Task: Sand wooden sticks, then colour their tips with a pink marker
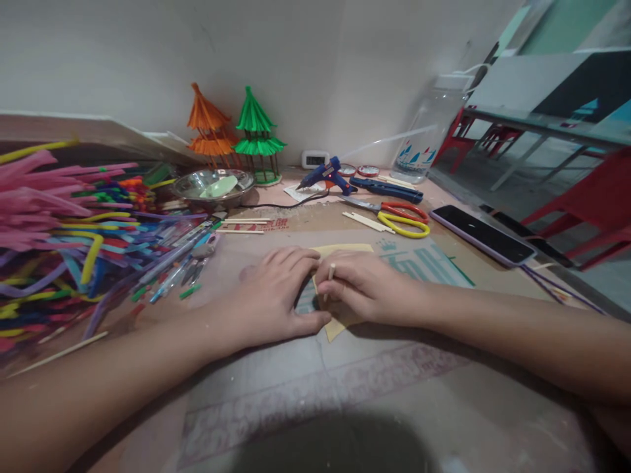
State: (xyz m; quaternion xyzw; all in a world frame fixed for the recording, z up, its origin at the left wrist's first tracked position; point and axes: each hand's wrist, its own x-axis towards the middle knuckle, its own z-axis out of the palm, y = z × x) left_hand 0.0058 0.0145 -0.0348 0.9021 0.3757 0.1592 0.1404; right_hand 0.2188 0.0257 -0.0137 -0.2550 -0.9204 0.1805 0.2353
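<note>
Pale wood, slim and round, makes up the short stick [331, 270] pinched upright in my right hand [357, 286], its fingers curled. Under it lies a yellow paper piece [351, 250] with a pointed lower corner. My left hand [280, 292] is spread palm down at the paper's left side, grasping nothing that I can see. Both hands are over a clear plastic sheet [296, 387] on the worktable [152, 394]. Left of my hands spill fuzzy pipe cleaners [54, 217], pink, yellow and purple. Beyond them stand a metal bowl [190, 186], orange and green pagoda models [259, 131] and a blue glue gun [323, 173]; scissors [405, 222] and a phone [480, 233] lie further right. Past those, red plastic chairs [599, 197] stand on the grey floor.
</note>
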